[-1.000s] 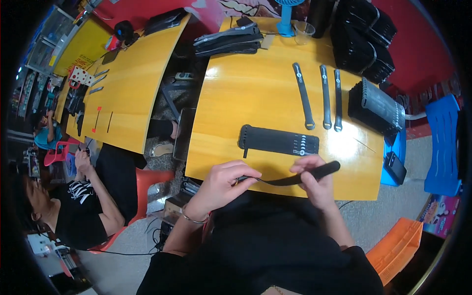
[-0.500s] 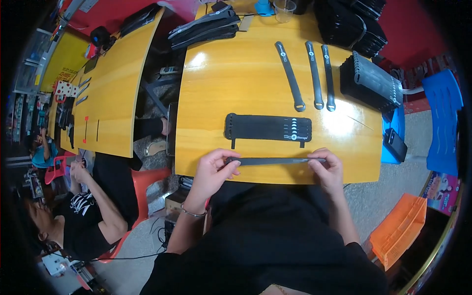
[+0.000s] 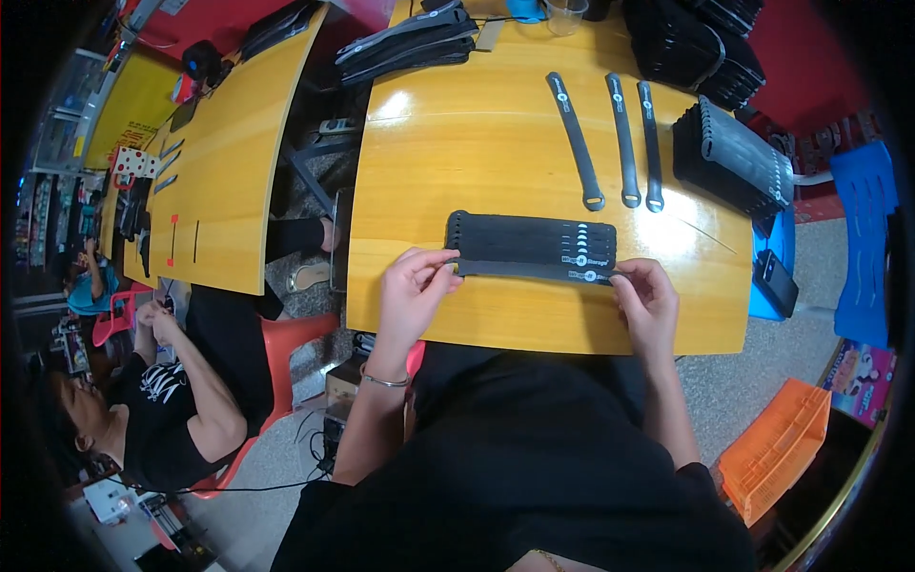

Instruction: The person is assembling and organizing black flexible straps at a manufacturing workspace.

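Note:
A black hook-and-loop strap [image 3: 529, 271] is stretched level between my two hands. My left hand [image 3: 412, 294] pinches its left end, and my right hand [image 3: 650, 303] pinches the right end. The strap lies along the near edge of a flat row of overlapping black straps [image 3: 510, 238] on the yellow table [image 3: 457, 319]; whether it rests on them or hovers just above I cannot tell. Farther off, three loose straps [image 3: 576, 143] lie lengthwise, each with a slotted near end. To their right stands a thick stack of straps [image 3: 739, 157].
More black bundles [image 3: 691, 48] fill the far right corner, with another pile [image 3: 410, 43] at the far left. A clear cup [image 3: 566, 15] stands at the back. An orange crate [image 3: 777, 448] is on the right. Left, a person [image 3: 181, 410] sits beside a second table [image 3: 238, 181].
Both hands have moved away from me with the strap, from the table's near edge up to the row of straps. Its printed face now shows. The whole view has shifted slightly.

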A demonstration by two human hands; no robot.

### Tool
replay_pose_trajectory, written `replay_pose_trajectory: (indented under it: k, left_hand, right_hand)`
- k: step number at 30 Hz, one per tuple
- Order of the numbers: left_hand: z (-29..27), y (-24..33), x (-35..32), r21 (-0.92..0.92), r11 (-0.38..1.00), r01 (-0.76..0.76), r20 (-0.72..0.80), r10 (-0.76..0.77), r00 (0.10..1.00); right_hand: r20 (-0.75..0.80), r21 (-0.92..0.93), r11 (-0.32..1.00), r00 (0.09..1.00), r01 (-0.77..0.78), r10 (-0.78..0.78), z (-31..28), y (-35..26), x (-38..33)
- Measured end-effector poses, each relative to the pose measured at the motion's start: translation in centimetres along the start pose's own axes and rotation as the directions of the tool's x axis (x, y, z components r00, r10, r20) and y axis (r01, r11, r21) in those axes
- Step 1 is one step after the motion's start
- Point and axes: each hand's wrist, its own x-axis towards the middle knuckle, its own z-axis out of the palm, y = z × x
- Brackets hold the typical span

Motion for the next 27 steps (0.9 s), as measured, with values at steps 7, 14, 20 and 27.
replay_pose_trajectory:
  k: [7, 14, 20, 27]
  left_hand:
    - [0.0, -0.3, 0.8, -0.015, 0.998, 0.053, -0.057, -0.054, 0.997]
    - [0.1, -0.3, 1.2, 0.019, 0.999, 0.033, -0.086, -0.031, 0.996]
    - [0.2, -0.3, 1.3, 0.033, 0.998, 0.053, -0.097, -0.050, 0.994]
    - [0.3, -0.4, 1.4, 0.020, 0.997, 0.069, -0.107, -0.066, 0.992]
  right_hand:
    - [-0.003, 0.030, 0.999, 1.000, -0.015, 0.015, 0.2, 0.6, 0.2]
    - [-0.027, -0.023, 0.999, 0.999, 0.045, -0.046, 0.6, 0.8, 0.6]
    - [-0.059, 0.003, 0.998, 0.996, 0.067, -0.066, 1.0, 1.0, 0.9]
    - [-0.067, -0.006, 0.998, 0.996, 0.061, -0.062, 1.0, 1.2, 1.2]
